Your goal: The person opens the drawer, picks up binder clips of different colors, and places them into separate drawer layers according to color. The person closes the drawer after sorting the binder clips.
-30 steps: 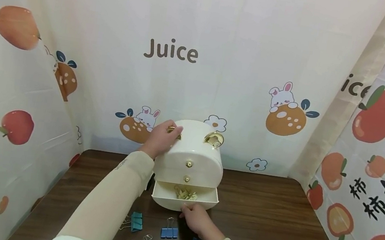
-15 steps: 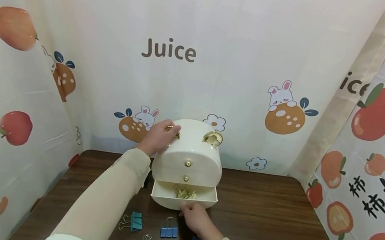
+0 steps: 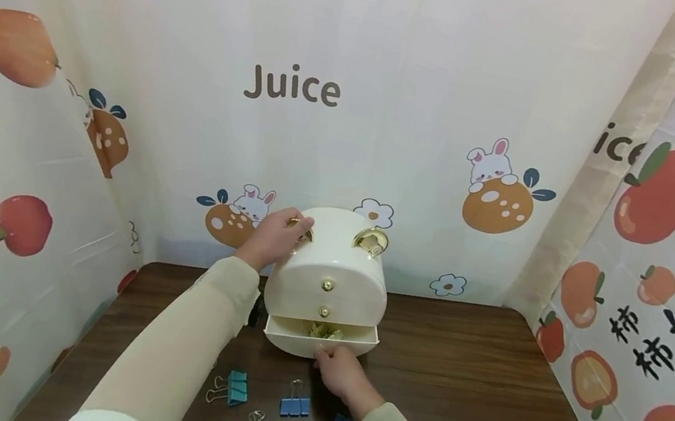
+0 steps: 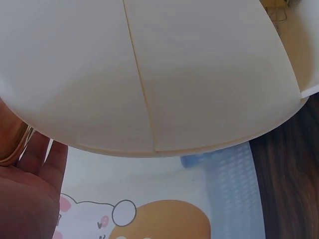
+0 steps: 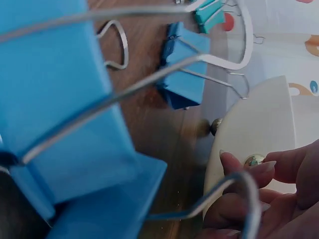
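Left grip (image 3: 272,238) holds a handle (image 3: 309,235), right grip (image 3: 344,377) pinches the knob (image 5: 253,160) of a drawer (image 3: 290,344) facing the person, long axis crosswise.

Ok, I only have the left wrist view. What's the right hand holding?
Observer: The right hand pinches the gold knob on the front of the drawer.
Operator: Anything loose near it?
Observer: Blue binder clips lie on the table in front of the drawer.
Operator: And on top of the white cabinet, right side?
Observer: A gold handle is there, with no hand on it.
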The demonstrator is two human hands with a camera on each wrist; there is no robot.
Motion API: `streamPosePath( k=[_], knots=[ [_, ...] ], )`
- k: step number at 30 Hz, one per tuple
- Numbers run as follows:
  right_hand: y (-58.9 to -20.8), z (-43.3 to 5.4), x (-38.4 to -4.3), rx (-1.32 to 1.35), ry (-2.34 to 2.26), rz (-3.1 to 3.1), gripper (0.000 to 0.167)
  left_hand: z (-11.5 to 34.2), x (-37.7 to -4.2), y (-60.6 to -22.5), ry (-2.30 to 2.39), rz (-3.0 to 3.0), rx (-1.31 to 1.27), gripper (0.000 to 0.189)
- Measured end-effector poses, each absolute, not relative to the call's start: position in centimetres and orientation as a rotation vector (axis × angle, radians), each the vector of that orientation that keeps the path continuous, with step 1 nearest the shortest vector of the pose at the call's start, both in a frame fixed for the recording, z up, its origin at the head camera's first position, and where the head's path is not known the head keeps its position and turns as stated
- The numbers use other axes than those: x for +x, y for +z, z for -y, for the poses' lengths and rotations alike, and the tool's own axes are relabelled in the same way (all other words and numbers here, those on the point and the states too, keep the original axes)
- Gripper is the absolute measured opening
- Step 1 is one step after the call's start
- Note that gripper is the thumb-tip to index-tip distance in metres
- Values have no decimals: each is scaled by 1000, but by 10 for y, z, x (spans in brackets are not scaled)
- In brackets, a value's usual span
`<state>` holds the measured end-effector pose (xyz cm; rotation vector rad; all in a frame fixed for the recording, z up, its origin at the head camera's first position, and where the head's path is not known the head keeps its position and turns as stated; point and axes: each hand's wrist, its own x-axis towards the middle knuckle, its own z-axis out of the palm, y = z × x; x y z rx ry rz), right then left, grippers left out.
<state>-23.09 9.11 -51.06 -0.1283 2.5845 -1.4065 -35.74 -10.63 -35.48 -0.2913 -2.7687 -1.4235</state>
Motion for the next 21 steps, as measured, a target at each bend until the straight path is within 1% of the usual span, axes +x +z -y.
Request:
streamPosePath(
  k=[7, 14, 21],
  knots=[
    [-508, -90, -237, -135, -1373, -2583, 34, 107, -356, -354, -1444, 2781, -250, 44],
    [-505, -89, -244, -90, -1339, -2519, 28, 109, -355, -354, -1454, 2779, -249, 45],
    [-503, -89, -247, -47, -1321, -2503, 26, 107, -354, -352, -1448, 2785, -260, 45]
  ],
)
